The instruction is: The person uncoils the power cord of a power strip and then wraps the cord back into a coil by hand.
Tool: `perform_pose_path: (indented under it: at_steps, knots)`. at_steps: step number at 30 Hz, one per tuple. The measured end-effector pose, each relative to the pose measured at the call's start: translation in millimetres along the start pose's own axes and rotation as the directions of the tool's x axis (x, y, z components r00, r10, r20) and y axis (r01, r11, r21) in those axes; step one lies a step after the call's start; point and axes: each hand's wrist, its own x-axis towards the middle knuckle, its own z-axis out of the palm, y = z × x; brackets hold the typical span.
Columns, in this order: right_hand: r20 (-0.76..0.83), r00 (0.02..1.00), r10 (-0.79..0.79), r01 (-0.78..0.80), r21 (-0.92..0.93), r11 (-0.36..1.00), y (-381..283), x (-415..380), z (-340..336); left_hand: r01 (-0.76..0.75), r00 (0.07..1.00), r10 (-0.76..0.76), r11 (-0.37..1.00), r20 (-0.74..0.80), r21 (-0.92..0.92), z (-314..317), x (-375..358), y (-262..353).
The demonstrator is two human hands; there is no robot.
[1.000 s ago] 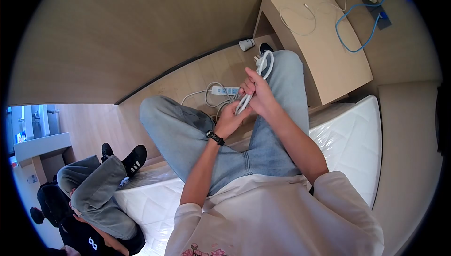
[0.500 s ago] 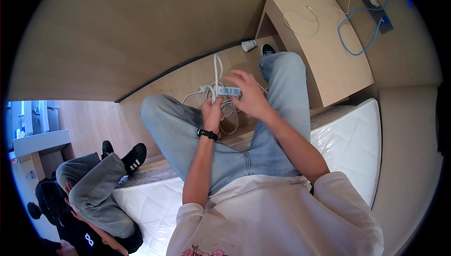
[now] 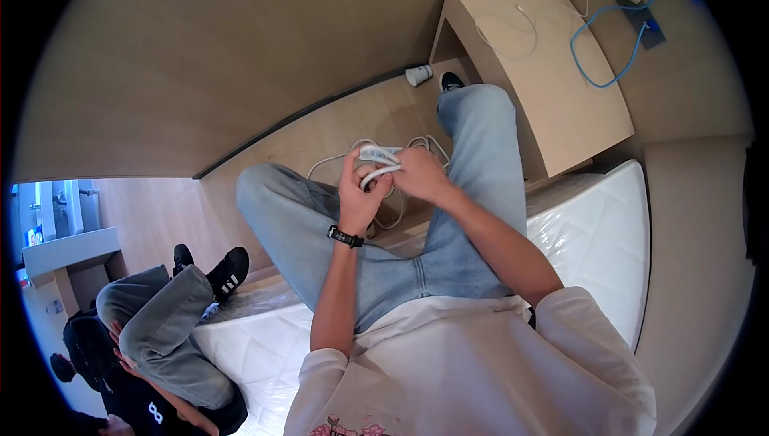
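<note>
The wooden wall (image 3: 240,60) stands to the left of the surface (image 3: 561,92), meeting it near the far end. The mattress (image 3: 601,236), covered in clear wrap, lies on the near side of the surface. Well apart from the surface, at lower left, sits another person (image 3: 164,340) in grey trousers and dark shoes. The floor (image 3: 328,132) shows left of the surface, beyond the camera wearer's knees.

The white cable (image 3: 381,172) is held in the air left of the surface, bent into thick loops between the two hands. The left hand (image 3: 362,189) is curled partly closed, thumb and fingers around the loops, which lie across its fingers. The right hand (image 3: 423,173), nearer the surface, is closed more tightly, gripping the cable's other side by the fingertips (its back hides much of the grip). More pale cord (image 3: 324,165) trails on the floor left of the surface; whether it joins the held loops cannot be told.

The blue cable (image 3: 573,46) hangs over the surface from the wall socket panel (image 3: 641,16) beyond it. A thin pale cable (image 3: 535,37) curls on the surface. The white cup (image 3: 418,76) lies tipped just left of the surface, and the black watch (image 3: 345,236) circles the left wrist.
</note>
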Motion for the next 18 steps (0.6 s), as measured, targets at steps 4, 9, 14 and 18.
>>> perform_pose_path:
  at_steps: [4, 9, 14, 18]
  knots:
    - [-0.085, 0.969, 0.233, -0.150, 0.549, 0.822, 0.6, 1.9, -2.4, -0.020, 0.998, 0.015, 0.995, -0.061, -0.093, -1.5, 8.0, -7.2]
    - [-0.063, 0.938, 0.342, -0.218, 0.658, 0.720, 0.7, 5.5, -10.4, -0.031, 0.997, 0.039, 0.992, -0.065, 0.126, -9.1, 10.6, -11.5]
    - [0.002, 1.000, -0.016, 0.015, 0.208, 0.978, -9.8, -6.4, -9.6, -0.082, 0.963, 0.075, 0.996, -0.257, -0.016, -9.6, 11.1, -7.7]
    - [-0.050, 0.984, -0.171, 0.177, 0.394, 0.902, -6.1, -1.9, 6.3, -0.093, 0.967, 0.074, 0.993, -0.245, -0.067, -6.7, 9.3, -12.2]
